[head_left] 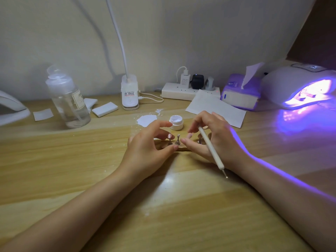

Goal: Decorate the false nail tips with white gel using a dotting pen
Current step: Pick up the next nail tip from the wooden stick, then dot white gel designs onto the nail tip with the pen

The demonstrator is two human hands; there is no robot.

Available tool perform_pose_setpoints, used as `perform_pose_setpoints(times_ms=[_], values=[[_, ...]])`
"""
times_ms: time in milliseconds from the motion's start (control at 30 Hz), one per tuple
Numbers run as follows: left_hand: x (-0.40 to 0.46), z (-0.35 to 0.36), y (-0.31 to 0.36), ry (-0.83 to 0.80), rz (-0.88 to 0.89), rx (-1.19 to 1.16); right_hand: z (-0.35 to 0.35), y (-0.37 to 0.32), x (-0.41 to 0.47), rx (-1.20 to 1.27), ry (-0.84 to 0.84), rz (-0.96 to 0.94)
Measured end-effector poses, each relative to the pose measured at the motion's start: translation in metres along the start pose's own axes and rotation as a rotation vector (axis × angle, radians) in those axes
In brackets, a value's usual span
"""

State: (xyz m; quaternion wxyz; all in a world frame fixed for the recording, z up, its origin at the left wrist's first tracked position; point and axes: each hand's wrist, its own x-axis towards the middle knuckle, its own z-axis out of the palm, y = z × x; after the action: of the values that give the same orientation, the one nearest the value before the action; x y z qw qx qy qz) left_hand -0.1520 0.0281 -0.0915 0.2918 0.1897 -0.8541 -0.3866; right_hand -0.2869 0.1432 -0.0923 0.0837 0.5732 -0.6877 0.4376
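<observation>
Gripping dotting pen (pixel 211 148) in right hand (pixel 216 140); left hand (pixel 145 150) curling loosely, grasping nothing, beside nail tips (pixel 169 136) mid-bench (pixel 72 170). Bottle (pixel 70 100) label unreadable.

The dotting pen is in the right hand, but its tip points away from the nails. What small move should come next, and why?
Probably turn the dotting pen in the right hand so that its white-tipped end, now aimed toward the person, faces the nail tips on their stands. The open gel jar sits just behind them, and the left hand already rests by the stands.
</observation>
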Motion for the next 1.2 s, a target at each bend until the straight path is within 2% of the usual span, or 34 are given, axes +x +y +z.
perform_pose_setpoints(times_ms=[433, 533, 733, 833, 1200], values=[[0.000, 0.001, -0.004, 0.004, 0.002, 0.025, 0.001, 0.001, -0.002, -0.101, 0.007, -0.082], [0.000, 0.001, -0.004, 0.008, 0.001, 0.020, 0.002, -0.004, -0.003, -0.059, 0.040, -0.098], [-0.005, 0.001, 0.004, 0.016, 0.193, 0.161, 0.003, -0.015, -0.003, 0.066, 0.150, -0.135], [-0.007, 0.002, 0.004, 0.028, 0.228, 0.202, 0.004, -0.018, -0.004, 0.065, 0.178, -0.161], [-0.006, -0.001, 0.007, 0.100, 0.320, 0.040, 0.008, -0.030, -0.006, 0.173, 0.192, -0.146]])
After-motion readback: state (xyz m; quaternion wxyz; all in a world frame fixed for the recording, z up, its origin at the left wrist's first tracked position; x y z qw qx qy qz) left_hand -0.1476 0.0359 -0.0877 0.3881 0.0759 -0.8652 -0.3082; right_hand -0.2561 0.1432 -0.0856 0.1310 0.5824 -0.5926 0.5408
